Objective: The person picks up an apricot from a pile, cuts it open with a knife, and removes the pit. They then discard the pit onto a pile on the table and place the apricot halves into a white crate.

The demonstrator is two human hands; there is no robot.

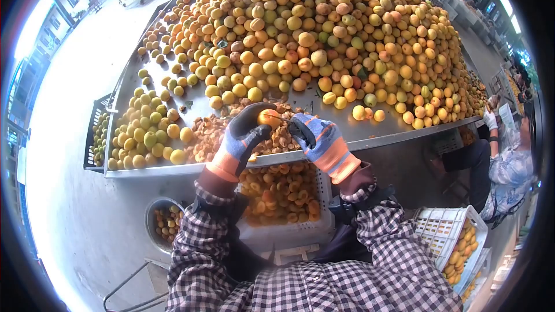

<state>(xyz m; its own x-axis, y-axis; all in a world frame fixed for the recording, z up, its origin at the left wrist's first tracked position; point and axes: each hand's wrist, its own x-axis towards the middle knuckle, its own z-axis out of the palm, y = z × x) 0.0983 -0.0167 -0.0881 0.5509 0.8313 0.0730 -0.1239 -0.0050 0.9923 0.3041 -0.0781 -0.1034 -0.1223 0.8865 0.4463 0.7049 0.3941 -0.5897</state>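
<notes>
Wearing a blue, black and orange glove, my left hand (pixel 240 134) is closed around an apricot (pixel 268 118) above the table's front edge. My right hand (pixel 319 140), gloved alike, pinches a thin pointed tool (pixel 283 119) whose tip meets the apricot's right side; its handle is hidden in the fingers. Behind and below the hands lies a heap of split apricot pieces (pixel 206 134) on the metal table (pixel 370 129). Under the edge, a white crate (pixel 324 188) holds apricot halves (pixel 280 193).
A large mound of whole apricots (pixel 347 34) covers the table's back; a smaller group (pixel 144 130) lies front left. A metal bucket (pixel 151 228) stands at lower left, a white crate of apricots (pixel 442 234) at lower right. Another person (pixel 509 167) sits at right.
</notes>
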